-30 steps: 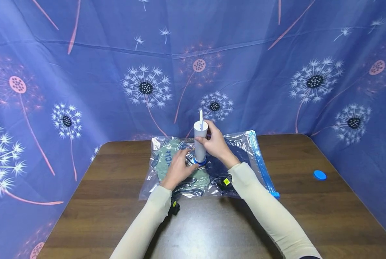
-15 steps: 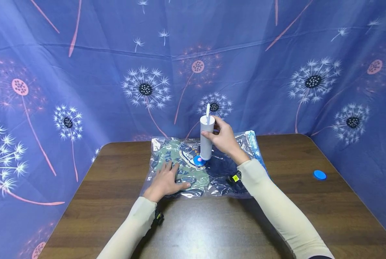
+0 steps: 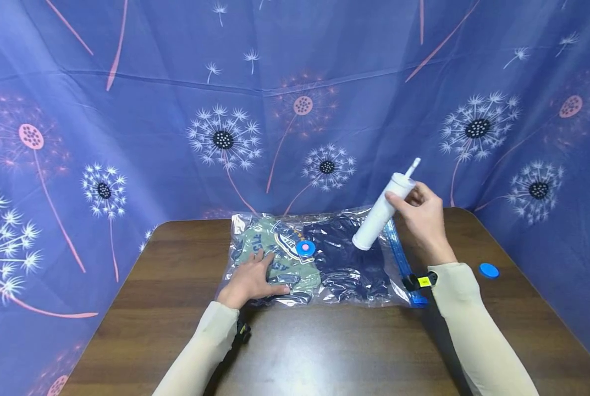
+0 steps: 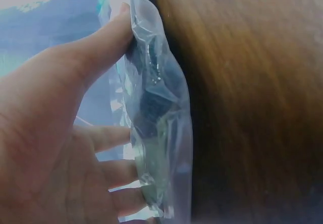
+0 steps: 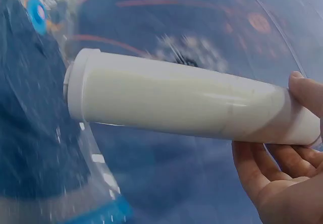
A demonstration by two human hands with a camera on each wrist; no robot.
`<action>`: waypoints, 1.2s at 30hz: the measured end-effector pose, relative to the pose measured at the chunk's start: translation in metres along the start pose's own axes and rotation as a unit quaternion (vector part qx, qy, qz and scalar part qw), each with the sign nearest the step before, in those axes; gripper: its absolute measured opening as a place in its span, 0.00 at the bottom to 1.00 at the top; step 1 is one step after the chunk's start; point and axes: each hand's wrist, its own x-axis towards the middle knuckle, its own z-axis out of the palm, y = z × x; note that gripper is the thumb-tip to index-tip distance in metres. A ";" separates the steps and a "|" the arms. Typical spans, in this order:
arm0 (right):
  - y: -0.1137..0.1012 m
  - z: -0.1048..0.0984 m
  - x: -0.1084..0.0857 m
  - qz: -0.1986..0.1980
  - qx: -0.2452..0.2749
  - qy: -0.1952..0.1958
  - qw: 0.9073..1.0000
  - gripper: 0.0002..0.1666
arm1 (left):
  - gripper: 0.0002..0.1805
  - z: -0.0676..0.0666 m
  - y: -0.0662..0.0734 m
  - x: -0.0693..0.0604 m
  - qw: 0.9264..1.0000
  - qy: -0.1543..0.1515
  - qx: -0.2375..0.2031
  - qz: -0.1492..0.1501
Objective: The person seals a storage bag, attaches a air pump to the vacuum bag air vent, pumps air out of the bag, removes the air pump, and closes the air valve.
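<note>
My right hand (image 3: 425, 217) grips the upper end of a white hand pump (image 3: 380, 214), fingers and thumb curled round its tube. The pump is tilted, its handle end up to the right and its foot above the bag's right part. In the right wrist view the pump (image 5: 176, 98) spans the picture. A clear plastic vacuum storage bag (image 3: 395, 287) lies flat with a green printed garment (image 3: 257, 237) and a dark navy garment (image 3: 336, 247) inside. Its round blue valve (image 3: 305, 248) is uncovered. My left hand (image 3: 249, 279) rests, fingers spread, on the bag's front left.
A round blue cap (image 3: 489, 270) lies on the brown wooden table (image 3: 324, 352) to the right. Along the bag's right side runs a blue zip edge (image 3: 398, 256). A blue dandelion-print cloth (image 3: 176, 176) hangs behind and at both sides.
The right hand has lifted the pump off the valve and carried it right, tilting it. My left hand has moved from beside the valve to the bag's front left.
</note>
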 end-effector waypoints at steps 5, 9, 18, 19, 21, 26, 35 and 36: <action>0.011 -0.025 -0.002 0.034 0.122 0.062 0.990 0.23 | 0.63 -0.004 0.002 0.001 0.999 -0.009 -0.029 -0.017; 0.016 -0.033 0.000 0.049 0.127 0.075 0.988 0.29 | 0.62 -0.005 0.000 0.000 0.999 -0.012 -0.035 -0.023; 0.039 -0.073 0.013 0.116 0.185 0.162 0.962 0.32 | 0.62 -0.004 0.000 0.001 0.998 -0.015 -0.044 -0.030; 0.043 -0.078 0.013 0.124 0.185 0.171 0.960 0.32 | 0.62 -0.004 0.000 0.002 0.999 -0.015 -0.041 -0.030; 0.051 -0.085 0.014 0.142 0.185 0.185 0.955 0.32 | 0.62 -0.004 0.001 0.002 0.999 -0.016 -0.037 -0.029; 0.062 -0.092 0.015 0.163 0.195 0.196 0.947 0.33 | 0.63 -0.005 0.002 0.002 0.999 -0.019 -0.034 -0.034; 0.053 -0.095 0.017 0.130 0.189 0.202 0.952 0.28 | 0.62 -0.004 0.001 0.003 0.999 -0.020 -0.039 -0.032; 0.052 -0.095 0.018 0.131 0.198 0.203 0.950 0.28 | 0.63 -0.004 0.001 0.003 0.998 -0.021 -0.039 -0.032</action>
